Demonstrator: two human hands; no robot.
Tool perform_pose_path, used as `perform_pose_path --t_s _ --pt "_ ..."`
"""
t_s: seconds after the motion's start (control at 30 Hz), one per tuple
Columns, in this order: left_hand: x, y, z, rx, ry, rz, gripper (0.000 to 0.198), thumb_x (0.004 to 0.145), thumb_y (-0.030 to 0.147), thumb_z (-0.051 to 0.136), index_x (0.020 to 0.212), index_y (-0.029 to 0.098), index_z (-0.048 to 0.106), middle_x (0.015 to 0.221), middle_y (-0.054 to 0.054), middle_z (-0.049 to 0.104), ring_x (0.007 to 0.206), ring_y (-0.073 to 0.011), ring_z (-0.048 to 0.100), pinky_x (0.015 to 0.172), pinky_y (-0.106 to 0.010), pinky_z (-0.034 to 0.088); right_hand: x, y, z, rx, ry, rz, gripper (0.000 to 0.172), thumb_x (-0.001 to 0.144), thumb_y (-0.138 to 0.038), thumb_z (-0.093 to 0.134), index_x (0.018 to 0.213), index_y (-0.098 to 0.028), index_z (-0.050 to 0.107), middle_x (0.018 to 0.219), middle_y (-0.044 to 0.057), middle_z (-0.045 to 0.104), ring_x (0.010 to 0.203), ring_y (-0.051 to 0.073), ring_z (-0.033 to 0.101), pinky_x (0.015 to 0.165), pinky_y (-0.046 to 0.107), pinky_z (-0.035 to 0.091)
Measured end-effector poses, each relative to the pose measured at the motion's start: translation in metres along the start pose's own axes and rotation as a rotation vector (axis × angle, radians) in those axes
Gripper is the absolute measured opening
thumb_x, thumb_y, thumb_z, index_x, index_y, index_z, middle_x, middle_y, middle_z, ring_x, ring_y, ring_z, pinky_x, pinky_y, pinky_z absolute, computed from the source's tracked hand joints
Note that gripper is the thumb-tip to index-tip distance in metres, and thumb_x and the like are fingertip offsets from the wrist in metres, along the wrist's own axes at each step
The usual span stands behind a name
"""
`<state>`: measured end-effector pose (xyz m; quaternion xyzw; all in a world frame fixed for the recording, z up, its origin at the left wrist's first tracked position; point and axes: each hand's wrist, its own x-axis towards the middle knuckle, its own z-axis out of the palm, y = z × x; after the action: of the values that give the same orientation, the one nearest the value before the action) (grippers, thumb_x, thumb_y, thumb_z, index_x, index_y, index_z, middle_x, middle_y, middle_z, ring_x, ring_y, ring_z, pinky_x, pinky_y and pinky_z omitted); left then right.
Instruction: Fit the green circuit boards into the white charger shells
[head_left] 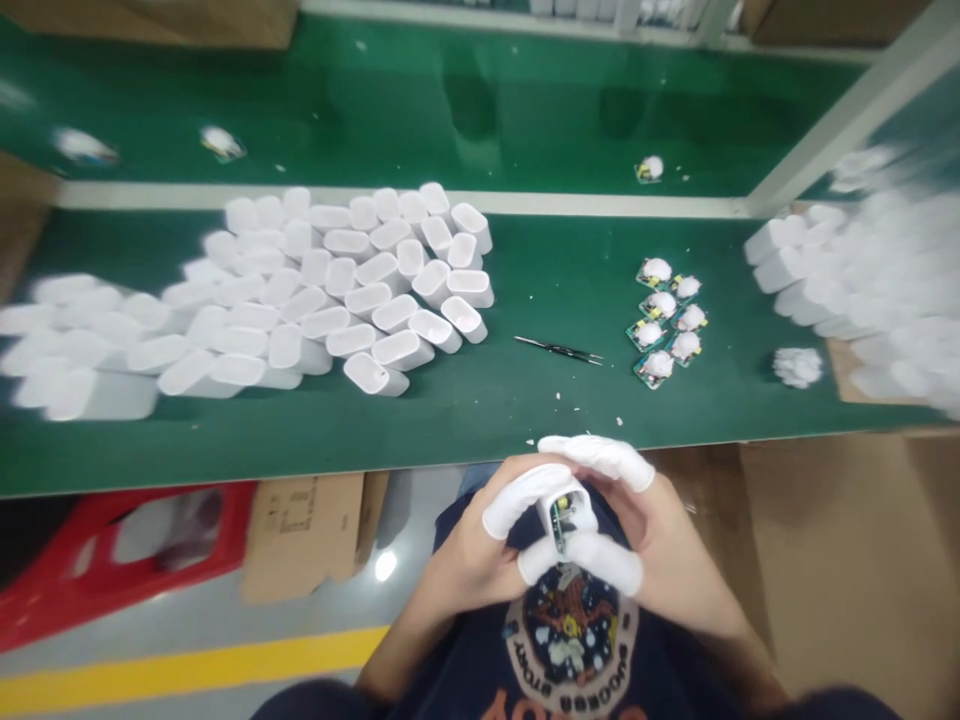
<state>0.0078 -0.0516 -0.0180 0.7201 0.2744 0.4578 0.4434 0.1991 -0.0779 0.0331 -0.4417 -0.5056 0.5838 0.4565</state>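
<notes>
Seven domed circuit boards (658, 305) lay loose, and a heap of white plastic housings (397, 350) looked empty.
The left hand (469, 555) and right hand (645, 530), in white finger cots (600, 458), pressed together around one housing (574, 505) above the bench edge, a green board (561, 520) showing inside; tweezers (559, 350) lay on the green bench (480, 425).

Green worktop (420, 430) — pale rail (390, 198) along far edge, second green surface (465, 110) beyond. Grey floor (187, 625) with yellow line (187, 672), light glare (385, 565) on it. Red plastic crate (127, 545), cardboard sheet (304, 535) below worktop edge — brown carton (847, 570) at right.
</notes>
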Motion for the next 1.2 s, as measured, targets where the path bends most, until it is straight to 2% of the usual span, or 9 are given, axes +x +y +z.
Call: perform_pose_path --t_s 0.13,0.2,0.3,0.47,0.63,0.73,0.8,1.03,1.2 --pt "0.003 -0.007 0.003 -0.167 -0.003 -0.074 0.061 0.095 0.024 0.077 0.15 0.032 0.053 0.135 -0.013 0.068 0.119 -0.0275 0.073 0.087 -0.032 0.066 0.007 0.006 -0.015 0.357 -0.076 0.099 0.037 0.093 -0.034 0.081 0.127 -0.03 0.068 0.139 0.009 0.072 0.126 0.025 0.072 0.114 0.046 0.056" --pt "0.006 -0.01 0.004 -0.165 -0.041 -0.041 0.061 0.095 0.024 0.076 0.151 0.031 0.052 0.134 -0.014 0.069 0.12 -0.0287 0.073 0.093 -0.036 0.065 0.009 0.01 -0.018 0.392 -0.064 0.151 0.039 0.09 -0.035 0.085 0.124 -0.029 0.068 0.137 0.009 0.072 0.124 0.025 0.074 0.11 0.044 0.059" --pt "0.01 -0.009 0.003 -0.118 -0.095 0.009 0.061 0.096 0.024 0.076 0.152 0.028 0.052 0.135 -0.016 0.071 0.125 -0.0302 0.071 0.103 -0.042 0.062 0.011 0.011 -0.017 0.371 -0.065 0.189 0.043 0.085 -0.038 0.089 0.12 -0.026 0.068 0.13 0.01 0.074 0.121 0.025 0.074 0.109 0.042 0.059" --pt "0.009 0.0 0.0 0.038 -0.173 -0.014 0.058 0.099 0.02 0.071 0.152 0.024 0.05 0.136 -0.016 0.071 0.126 -0.0265 0.072 0.103 -0.033 0.062 0.01 0.006 -0.013 0.29 -0.038 0.151 0.034 0.09 -0.036 0.086 0.118 -0.027 0.069 0.127 0.009 0.075 0.12 0.023 0.075 0.108 0.039 0.06" --pt "0.006 -0.005 0.003 0.089 -0.101 -0.026 0.059 0.099 0.021 0.071 0.154 0.025 0.049 0.138 -0.015 0.069 0.124 -0.0258 0.072 0.101 -0.031 0.062 0.014 0.007 -0.017 0.184 -0.025 0.102 0.025 0.099 -0.035 0.075 0.123 -0.028 0.072 0.129 0.009 0.075 0.12 0.022 0.075 0.106 0.037 0.061" --pt "0.008 -0.012 0.005 0.043 -0.06 -0.036 0.06 0.099 0.026 0.072 0.154 0.027 0.049 0.138 -0.015 0.068 0.125 -0.027 0.071 0.101 -0.034 0.062 0.018 0.009 -0.019 0.249 -0.096 0.089 0.04 0.092 -0.036 0.084 0.13 -0.031 0.071 0.13 0.007 0.075 0.12 0.021 0.075 0.104 0.036 0.062" --pt "0.009 -0.015 0.006 0.052 -0.068 -0.036 0.06 0.1 0.026 0.071 0.155 0.027 0.048 0.137 -0.015 0.068 0.126 -0.0274 0.071 0.1 -0.035 0.062 0.02 0.009 -0.02 0.231 -0.084 0.1 0.047 0.087 -0.033 0.088 0.131 -0.032 0.071 0.13 0.007 0.076 0.118 0.021 0.076 0.104 0.036 0.062" --pt "0.006 -0.011 0.006 0.087 -0.105 -0.019 0.061 0.096 0.024 0.075 0.153 0.027 0.051 0.13 -0.013 0.072 0.114 -0.0259 0.075 0.093 -0.031 0.064 0.018 -0.002 -0.019 0.076 -0.056 0.146 0.032 0.091 -0.035 0.084 0.121 -0.027 0.077 0.125 0.008 0.079 0.108 0.022 0.079 0.093 0.033 0.067" --pt "0.006 -0.014 0.008 0.083 -0.067 -0.002 0.059 0.097 0.024 0.074 0.151 0.026 0.053 0.126 -0.013 0.074 0.11 -0.0247 0.077 0.091 -0.031 0.064 0.02 0.003 -0.024 0.106 -0.051 0.148 0.031 0.091 -0.035 0.084 0.12 -0.028 0.079 0.124 0.007 0.081 0.109 0.022 0.08 0.095 0.033 0.066"
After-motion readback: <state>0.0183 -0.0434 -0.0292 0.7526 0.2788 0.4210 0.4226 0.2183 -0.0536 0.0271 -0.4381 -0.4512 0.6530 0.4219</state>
